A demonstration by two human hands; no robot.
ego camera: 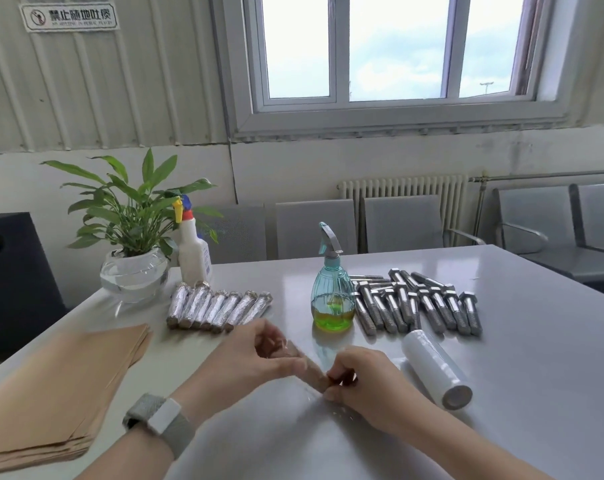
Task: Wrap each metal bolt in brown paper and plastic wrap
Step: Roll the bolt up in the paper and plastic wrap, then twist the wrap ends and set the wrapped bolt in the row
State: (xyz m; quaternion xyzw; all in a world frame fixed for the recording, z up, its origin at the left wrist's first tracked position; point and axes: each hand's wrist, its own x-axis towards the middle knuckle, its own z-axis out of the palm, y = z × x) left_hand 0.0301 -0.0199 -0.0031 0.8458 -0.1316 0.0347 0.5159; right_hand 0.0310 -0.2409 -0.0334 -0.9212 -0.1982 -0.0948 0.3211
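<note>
Both hands at lower centre of frame, gripping one brown-paper-wrapped bolt [307,363] that lies diagonally between them just above the white desk [518,358]. Left hand [255,355] fingers curled round its upper end; right hand [362,379] pinches the lower end. Clear film around the bolt is faint, edges hard to make out; bolt's metal is fully hidden. Motion blur on the fingers. Grey watch band [162,419] on left wrist.

Row of finished film-wrapped bolts [220,308] left of centre. Heap of bare silver hex bolts [418,303] right of centre, partly hidden behind teal spray bottle with green liquid [333,289]. White roll of plastic wrap [435,368] just right of right hand. Stack of brown paper sheets [61,386] lower left, cut off by frame edge.
</note>
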